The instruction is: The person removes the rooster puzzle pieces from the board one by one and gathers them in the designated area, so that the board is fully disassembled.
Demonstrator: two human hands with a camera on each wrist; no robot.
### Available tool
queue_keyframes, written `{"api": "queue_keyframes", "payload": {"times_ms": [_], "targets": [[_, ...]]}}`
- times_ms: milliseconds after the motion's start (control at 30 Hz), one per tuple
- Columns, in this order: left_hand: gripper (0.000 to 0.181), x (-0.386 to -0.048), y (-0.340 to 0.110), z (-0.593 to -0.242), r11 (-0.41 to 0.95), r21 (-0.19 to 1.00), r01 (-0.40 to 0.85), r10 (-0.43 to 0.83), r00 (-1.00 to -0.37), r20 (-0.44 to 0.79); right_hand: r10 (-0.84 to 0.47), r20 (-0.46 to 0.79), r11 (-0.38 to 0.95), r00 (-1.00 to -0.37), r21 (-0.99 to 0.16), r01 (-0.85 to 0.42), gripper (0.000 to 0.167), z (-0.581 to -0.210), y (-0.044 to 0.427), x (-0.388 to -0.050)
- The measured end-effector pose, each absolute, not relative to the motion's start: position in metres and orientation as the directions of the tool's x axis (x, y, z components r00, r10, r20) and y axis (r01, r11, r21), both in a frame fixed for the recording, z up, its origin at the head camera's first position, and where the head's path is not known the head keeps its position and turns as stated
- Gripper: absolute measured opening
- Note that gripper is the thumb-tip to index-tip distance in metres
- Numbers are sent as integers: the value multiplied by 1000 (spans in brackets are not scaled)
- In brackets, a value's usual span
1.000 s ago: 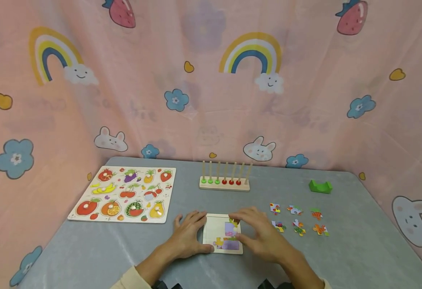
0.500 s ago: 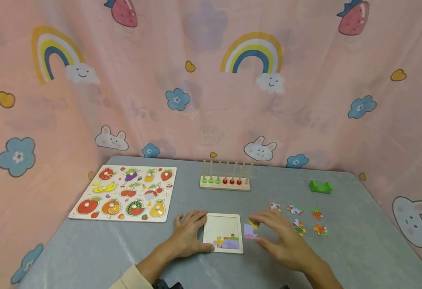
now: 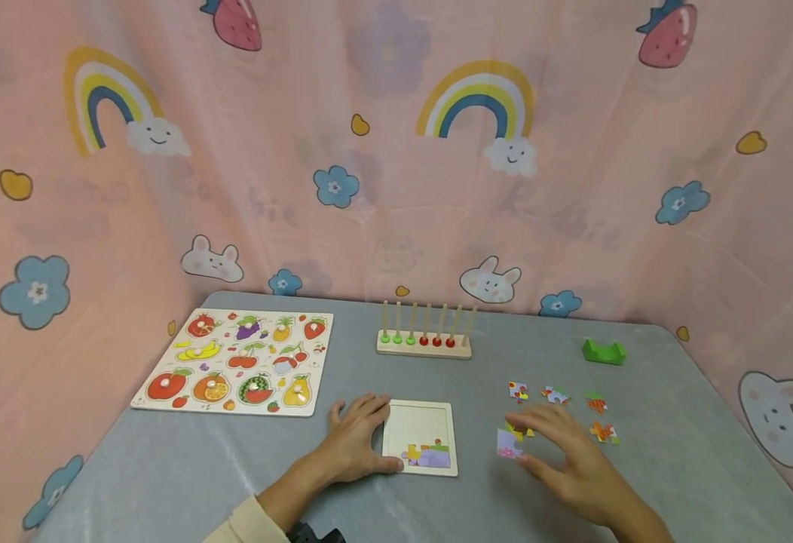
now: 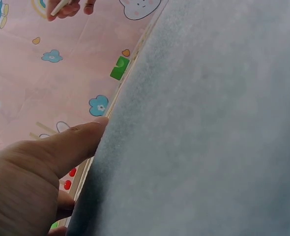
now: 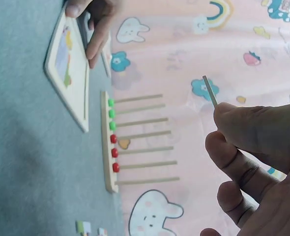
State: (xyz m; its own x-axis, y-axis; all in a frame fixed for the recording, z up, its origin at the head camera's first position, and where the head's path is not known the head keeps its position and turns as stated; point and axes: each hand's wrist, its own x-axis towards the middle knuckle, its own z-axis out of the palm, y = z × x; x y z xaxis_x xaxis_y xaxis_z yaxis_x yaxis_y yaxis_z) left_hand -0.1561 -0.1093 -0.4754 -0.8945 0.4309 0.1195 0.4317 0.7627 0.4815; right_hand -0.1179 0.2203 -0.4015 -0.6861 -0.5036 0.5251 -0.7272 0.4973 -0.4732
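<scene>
My right hand (image 3: 576,469) pinches a lilac jigsaw piece (image 3: 507,443) with a yellow part and pink flowers, raised over the table right of the tray. In the right wrist view, that piece shows edge-on between thumb and finger. A shallow square wooden puzzle tray (image 3: 418,422) lies at the front middle. Fitted pieces, lilac (image 3: 435,457) and yellow, fill part of its lower right. My left hand (image 3: 356,446) rests along the tray's left side, thumb on the lower left corner, fingers extended to the upper one.
Several loose jigsaw pieces (image 3: 603,432) lie to the right, some partly behind my right hand. A fruit peg board (image 3: 234,362) lies at the left. Behind stand a wooden peg rack (image 3: 424,345) with green and red beads and a green curved block (image 3: 604,352).
My right hand has lifted the lilac piece out of the tray and carried it to the right, towards the loose pieces. The left hand has stayed by the tray.
</scene>
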Motion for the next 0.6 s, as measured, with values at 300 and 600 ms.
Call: {"api": "queue_keyframes", "payload": {"times_ms": [300,600], "targets": [[88,-156,-109,-478,763,479,433,431,-894,121,-503,533,505,-680,-458,-732,60,-421,241,-117],[88,-157,-109,-479,765,481,428,428,-896,117,-477,459,561,-750,-498,-661,55,-429,253,-117]]}}
